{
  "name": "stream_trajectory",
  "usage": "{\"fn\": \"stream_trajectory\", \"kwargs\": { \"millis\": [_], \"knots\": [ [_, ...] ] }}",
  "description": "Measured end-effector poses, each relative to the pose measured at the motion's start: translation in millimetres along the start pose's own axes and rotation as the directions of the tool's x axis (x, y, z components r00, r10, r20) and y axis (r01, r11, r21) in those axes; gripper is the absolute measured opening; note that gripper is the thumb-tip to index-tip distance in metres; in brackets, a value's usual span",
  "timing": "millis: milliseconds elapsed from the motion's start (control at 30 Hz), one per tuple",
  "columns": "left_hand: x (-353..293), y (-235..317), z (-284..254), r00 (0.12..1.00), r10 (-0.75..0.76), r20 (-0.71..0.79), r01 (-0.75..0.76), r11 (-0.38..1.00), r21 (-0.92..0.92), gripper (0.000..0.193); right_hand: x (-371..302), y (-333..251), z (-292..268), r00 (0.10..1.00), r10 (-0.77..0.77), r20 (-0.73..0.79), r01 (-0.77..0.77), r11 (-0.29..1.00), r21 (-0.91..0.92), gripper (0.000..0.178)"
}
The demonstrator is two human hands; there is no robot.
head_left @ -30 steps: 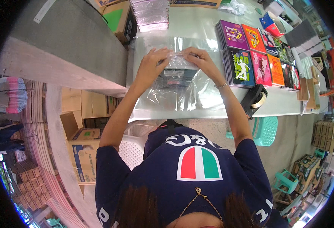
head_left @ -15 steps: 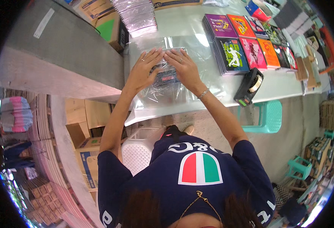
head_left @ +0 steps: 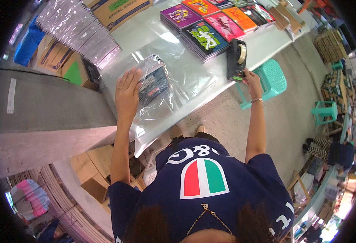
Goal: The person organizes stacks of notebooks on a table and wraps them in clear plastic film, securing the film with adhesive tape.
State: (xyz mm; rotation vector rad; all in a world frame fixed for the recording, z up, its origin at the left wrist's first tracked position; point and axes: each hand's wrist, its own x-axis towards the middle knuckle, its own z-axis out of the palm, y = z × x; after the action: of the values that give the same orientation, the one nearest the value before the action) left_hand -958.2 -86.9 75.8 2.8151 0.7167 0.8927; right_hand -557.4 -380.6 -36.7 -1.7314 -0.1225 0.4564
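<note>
My left hand (head_left: 128,87) lies flat, fingers stretched out, on clear plastic film (head_left: 194,83) at the left edge of a dark spiral notebook stack (head_left: 155,85). The film covers the stack and spreads wrinkled over the table around it. Off to the right, my right hand (head_left: 251,82) reaches the near end of a black tape dispenser (head_left: 235,60) with a pale tape roll in it. Its thumb and fingers are pinched together at that end; any tape between them is too small to make out. The dispenser sits at the table's front edge.
Colourful sports-themed notebooks (head_left: 204,38) stand in stacks beyond the dispenser. Plastic-wrapped spiral notebooks (head_left: 78,30) and a cardboard box (head_left: 119,14) are at the far left. A grey pillar (head_left: 52,105) borders the white table (head_left: 168,119) on the left. A turquoise stool (head_left: 273,79) stands below its right side.
My right hand has left the wrapped stack and moved right to the tape dispenser. My left hand stays by the stack, now at its left edge. The view has turned to the right.
</note>
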Motion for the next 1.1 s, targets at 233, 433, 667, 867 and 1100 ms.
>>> {"fn": "stream_trajectory", "kwargs": {
  "millis": [233,433,667,867,1100],
  "knots": [
    [1.2,-1.6,0.3,1.000,0.018,0.001,-0.018,1.000,0.011,0.039,-20.6,-21.9,17.3,0.973,-0.146,-0.178,0.135,0.988,-0.069,0.030],
    [-2.0,-2.8,-2.2,1.000,0.006,-0.013,-0.006,1.000,0.000,0.040,-76.1,12.5,27.2,0.992,0.016,-0.121,0.037,0.905,0.425,0.020],
    [2.3,-5.0,4.7,0.998,0.034,-0.046,-0.034,0.999,-0.005,0.040,-79.1,49.2,36.7,0.987,-0.028,-0.158,0.023,0.999,-0.035,0.023],
    [-2.3,-3.9,4.4,0.999,0.013,-0.049,-0.013,1.000,-0.003,0.040,-202.6,-90.0,189.6,0.852,-0.212,0.478,0.053,0.945,0.323,0.022],
    [-1.0,-5.3,5.9,0.998,0.027,-0.055,-0.026,1.000,0.011,0.048,-231.9,-120.1,267.1,0.806,-0.261,0.532,0.179,0.963,0.202,0.025]
  ]
}}
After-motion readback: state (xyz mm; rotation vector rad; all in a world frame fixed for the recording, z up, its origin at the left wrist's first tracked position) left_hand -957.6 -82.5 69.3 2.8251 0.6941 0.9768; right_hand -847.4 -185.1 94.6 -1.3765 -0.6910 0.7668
